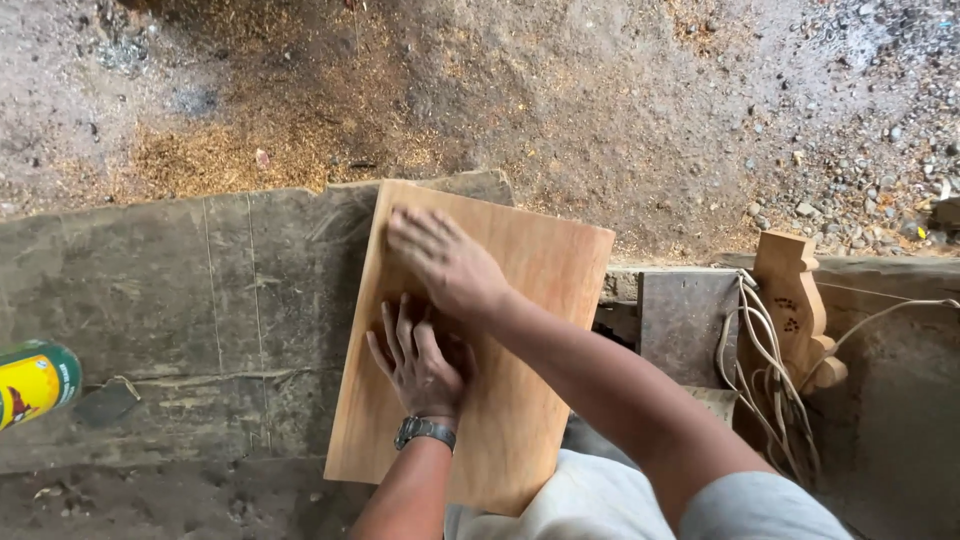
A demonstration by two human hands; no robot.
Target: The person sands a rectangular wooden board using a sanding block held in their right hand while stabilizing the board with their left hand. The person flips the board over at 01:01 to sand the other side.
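Lying across the workbench (150, 290), a thick, dark, weathered slab of timber, the scene reads from its left end to its right. At the far left edge a yellow and green can (35, 380) pokes into view, resting on its side at the bench's near-left part, with a small dark scrap just beside it. Between the can and the board the bench top is bare grey wood, scored by a few thin lines, leaving wide open room.

Near the middle, a pale wooden board (520, 300) rests flat and slightly turned, its far-left corner reaching the bench's far edge and its near edge hanging past the bench's near edge toward the person's lap. Its left edge runs over bare bench; its right edge sits just beside a gap in the bench.

Both hands press on the board. The left hand (420, 365), with a wristwatch (424, 431) at its wrist, lies palm down with fingers spread flat, gripping nothing. The right hand (445, 262) lies just beyond it, also flat and open, fingers pointing at the far-left corner.

To the right stand a dark block, a shaped wooden piece (792, 300) and a bundle of pale cord (760, 370). Beyond the far edge, sawdust and gravel cover the ground (600, 100).
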